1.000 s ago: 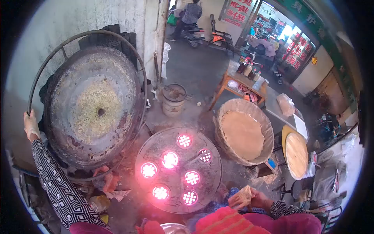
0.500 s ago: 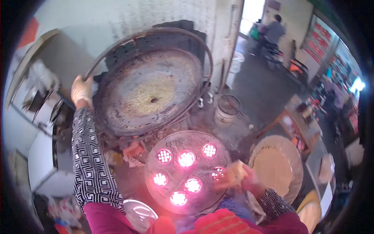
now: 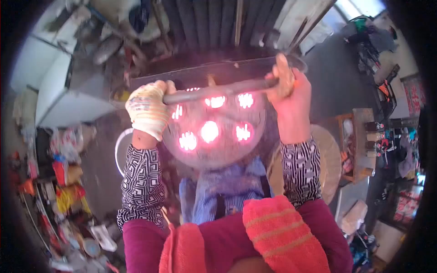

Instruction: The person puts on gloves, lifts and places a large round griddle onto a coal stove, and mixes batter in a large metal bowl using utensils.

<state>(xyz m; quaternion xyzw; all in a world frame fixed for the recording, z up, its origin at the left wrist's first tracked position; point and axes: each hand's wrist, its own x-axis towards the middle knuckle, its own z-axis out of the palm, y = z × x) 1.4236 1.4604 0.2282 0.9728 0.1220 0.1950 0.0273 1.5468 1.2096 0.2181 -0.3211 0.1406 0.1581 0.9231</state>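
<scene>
In a pale patterned work glove, my left hand (image 3: 148, 109) is closed around the left part of a dark metal bar (image 3: 223, 91), which looks like the griddle's hoop handle. My bare right hand (image 3: 291, 91) meets the bar's right part, its fingers bent around it. A tan, blurred piece (image 3: 285, 75) shows at those fingers; its kind is unclear. Behind the bar, the dark griddle (image 3: 200, 68) appears steeply tilted, its cooking face hidden. Below the bar is a round stove top (image 3: 205, 157) with several glowing honeycomb coals (image 3: 209, 131), partly covered by the bar and my left hand.
A wide round pan of tan batter (image 3: 327, 157) stands right of the stove, partly behind my right sleeve. Farther right is a wooden shelf unit (image 3: 359, 141). Bags and clutter (image 3: 73, 182) lie at left. A pale basin rim (image 3: 119, 152) shows beside my left forearm.
My right hand has risen from beside the stove to the bar. My left hand has come right and nearer with it. The griddle's broad face has turned out of sight, and the view has tipped down.
</scene>
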